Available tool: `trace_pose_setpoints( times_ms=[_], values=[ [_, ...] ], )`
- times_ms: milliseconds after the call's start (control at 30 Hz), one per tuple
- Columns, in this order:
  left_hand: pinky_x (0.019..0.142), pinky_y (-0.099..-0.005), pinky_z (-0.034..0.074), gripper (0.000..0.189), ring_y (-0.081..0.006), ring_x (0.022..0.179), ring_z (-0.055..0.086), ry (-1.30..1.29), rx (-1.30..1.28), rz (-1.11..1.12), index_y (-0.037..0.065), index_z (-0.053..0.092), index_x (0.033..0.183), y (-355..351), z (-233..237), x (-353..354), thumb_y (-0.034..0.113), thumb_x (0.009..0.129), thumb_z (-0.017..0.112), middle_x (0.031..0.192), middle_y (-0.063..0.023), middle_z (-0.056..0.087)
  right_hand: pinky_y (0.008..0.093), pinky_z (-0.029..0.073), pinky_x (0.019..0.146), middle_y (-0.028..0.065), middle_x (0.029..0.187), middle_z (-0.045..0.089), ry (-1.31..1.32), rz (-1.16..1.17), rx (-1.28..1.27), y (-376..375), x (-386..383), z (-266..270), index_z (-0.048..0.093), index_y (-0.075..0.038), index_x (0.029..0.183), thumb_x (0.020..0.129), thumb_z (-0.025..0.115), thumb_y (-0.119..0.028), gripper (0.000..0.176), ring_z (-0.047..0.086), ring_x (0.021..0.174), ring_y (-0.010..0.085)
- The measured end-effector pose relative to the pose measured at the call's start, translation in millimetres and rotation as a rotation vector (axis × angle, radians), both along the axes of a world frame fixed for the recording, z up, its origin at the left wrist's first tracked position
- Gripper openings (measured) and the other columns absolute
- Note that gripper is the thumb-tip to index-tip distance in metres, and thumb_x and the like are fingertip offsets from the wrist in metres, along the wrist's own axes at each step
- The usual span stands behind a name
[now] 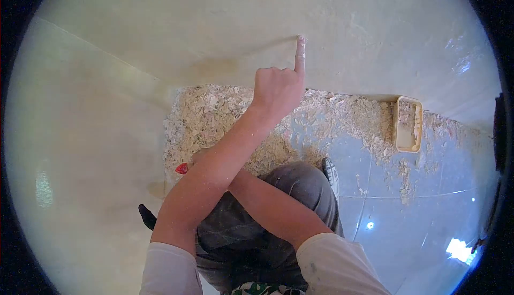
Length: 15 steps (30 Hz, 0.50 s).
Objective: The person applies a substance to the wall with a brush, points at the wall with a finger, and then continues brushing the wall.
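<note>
My two forearms cross, the left one passing over the right. My left hand [278, 87] is raised against the pale wall [225, 32]. Its index finger is stretched out, coated in white dust, with the tip at the wall surface. The other fingers of that hand are curled in, and I see nothing held in them. Mostly covered by my left forearm, my right hand [200, 154] is low at the left. A red handle end [182, 168] sticks out beside it; the rest of that tool is hidden.
Peeled flakes [209, 107] are heaped on the floor along the wall base. A yellowish rectangular tray [420, 134] with some flakes in it sits at the right. Bluish floor tiles [396, 214] show below it. My bent knee [305, 182] and a shoe [331, 173] are close to the heap.
</note>
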<state>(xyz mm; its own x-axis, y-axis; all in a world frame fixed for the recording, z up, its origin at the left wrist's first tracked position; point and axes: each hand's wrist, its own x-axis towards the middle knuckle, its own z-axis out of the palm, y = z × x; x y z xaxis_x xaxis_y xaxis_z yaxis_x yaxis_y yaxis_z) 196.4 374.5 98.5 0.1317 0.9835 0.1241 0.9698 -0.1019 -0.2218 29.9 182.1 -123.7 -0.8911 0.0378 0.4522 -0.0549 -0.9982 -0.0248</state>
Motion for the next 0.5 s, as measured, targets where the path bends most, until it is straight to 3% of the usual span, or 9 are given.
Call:
trace_pose_setpoints(
  times_ms=[133, 367, 500],
  values=[
    [0.043, -0.0397, 0.045, 0.091, -0.0248, 0.043, 0.058, -0.011, -0.008, -0.001, -0.004, 0.015, 0.149, 0.2, 0.5, 1.8, 0.025, 0.077, 0.062, 0.052, -0.0084, 0.061, 0.0398, 0.037, 0.106, 0.0194, 0.134, 0.052, -0.014, -0.072, 0.169, -0.4, -0.2, 1.0, 0.048, 0.009, 0.129, 0.100, 0.036, -0.036, 0.054, 0.050, 0.122, 0.0282],
    [0.043, -0.0407, 0.045, 0.087, -0.0258, 0.044, 0.059, -0.032, -0.024, 0.017, -0.004, 0.016, 0.148, 1.4, -1.3, 2.9, 0.022, 0.078, 0.059, 0.053, -0.0093, 0.062, 0.0393, 0.039, 0.104, 0.0186, 0.131, 0.054, -0.151, -0.181, 0.087, -3.4, 14.5, -3.0, 0.051, 0.007, 0.127, 0.101, 0.036, -0.034, 0.051, 0.052, 0.120, 0.0271],
    [0.044, -0.0417, 0.046, 0.085, -0.0263, 0.044, 0.060, -0.026, -0.015, 0.027, -0.005, 0.016, 0.148, 0.6, -0.5, 4.2, 0.020, 0.078, 0.058, 0.054, -0.0097, 0.062, 0.0407, 0.039, 0.104, 0.0195, 0.132, 0.053, -0.078, -0.213, 0.317, 4.5, 27.0, 17.6, 0.050, 0.006, 0.128, 0.099, 0.042, -0.032, 0.049, 0.050, 0.123, 0.0274]
  ],
)
